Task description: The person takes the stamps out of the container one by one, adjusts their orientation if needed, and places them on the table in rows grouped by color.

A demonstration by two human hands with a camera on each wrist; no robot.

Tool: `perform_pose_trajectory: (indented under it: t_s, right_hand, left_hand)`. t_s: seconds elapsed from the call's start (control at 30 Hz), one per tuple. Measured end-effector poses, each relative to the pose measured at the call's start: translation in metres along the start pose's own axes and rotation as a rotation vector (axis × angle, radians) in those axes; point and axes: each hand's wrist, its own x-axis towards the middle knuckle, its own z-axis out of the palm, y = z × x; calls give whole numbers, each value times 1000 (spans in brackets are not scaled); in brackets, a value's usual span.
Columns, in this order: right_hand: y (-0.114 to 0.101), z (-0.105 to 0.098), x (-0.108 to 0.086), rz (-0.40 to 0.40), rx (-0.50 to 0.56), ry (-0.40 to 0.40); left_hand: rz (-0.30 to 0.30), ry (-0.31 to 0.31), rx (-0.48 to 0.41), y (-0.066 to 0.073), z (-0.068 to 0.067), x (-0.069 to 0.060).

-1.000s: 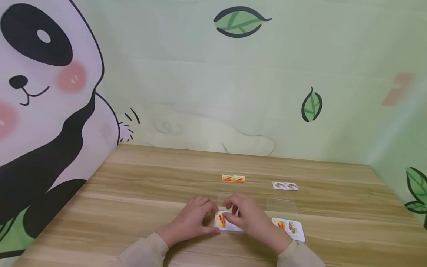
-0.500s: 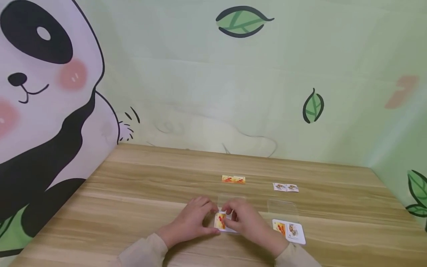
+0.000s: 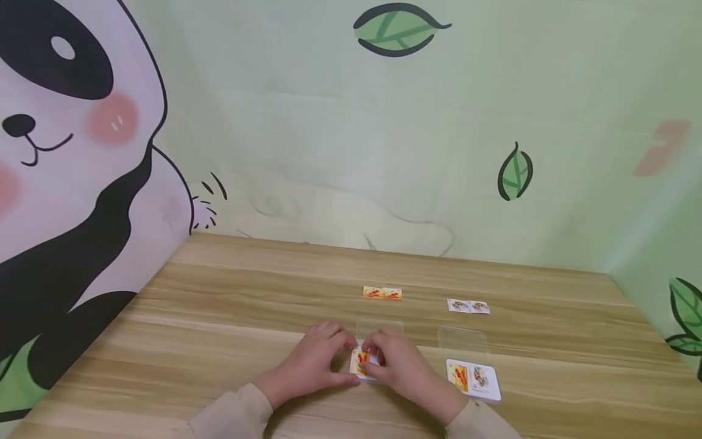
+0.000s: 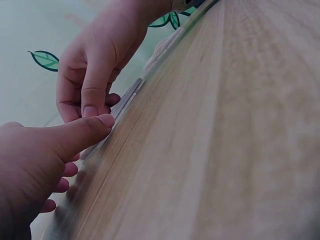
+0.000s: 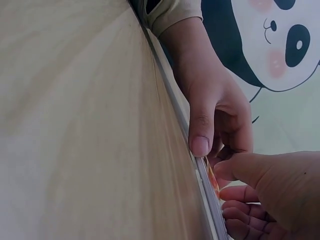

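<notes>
A small white case point(image 3: 354, 373) with an orange-yellow picture piece point(image 3: 359, 361) at its left side lies on the table between the hands. The left hand point(image 3: 314, 360) holds the case by its left end, thumb at the near edge and fingers at the far edge. Over the case, the right hand point(image 3: 404, 367) has its thumb and index finger on the orange piece and covers the case's right part. In the right wrist view the left hand's thumb point(image 5: 201, 142) lies on the case edge point(image 5: 212, 215), beside the orange piece point(image 5: 212, 176).
To the right lies a second white case point(image 3: 493, 385) holding an orange piece point(image 3: 457, 375) and a white picture piece point(image 3: 481, 378), its clear lid point(image 3: 464, 342) behind. Farther back on the table point(image 3: 263, 274) are two orange pieces point(image 3: 382, 292) and two white ones point(image 3: 468, 306).
The right hand has shifted slightly left over the case, its thumb now on the orange piece. The left hand stays at the case's left end.
</notes>
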Motion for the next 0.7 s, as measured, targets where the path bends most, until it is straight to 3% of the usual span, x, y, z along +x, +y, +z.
perform_pose_trajectory:
  t_s: [0.23, 0.47, 0.7]
  right_hand:
    - [-1, 3, -1, -4, -20, 31]
    - [2, 6, -2, -75, -26, 78]
    - [1, 6, -2, 14, -13, 27]
  left_hand:
    - [17, 15, 13, -1, 1, -1]
    - [18, 19, 14, -1, 1, -1]
    - [27, 25, 20, -2, 2, -1]
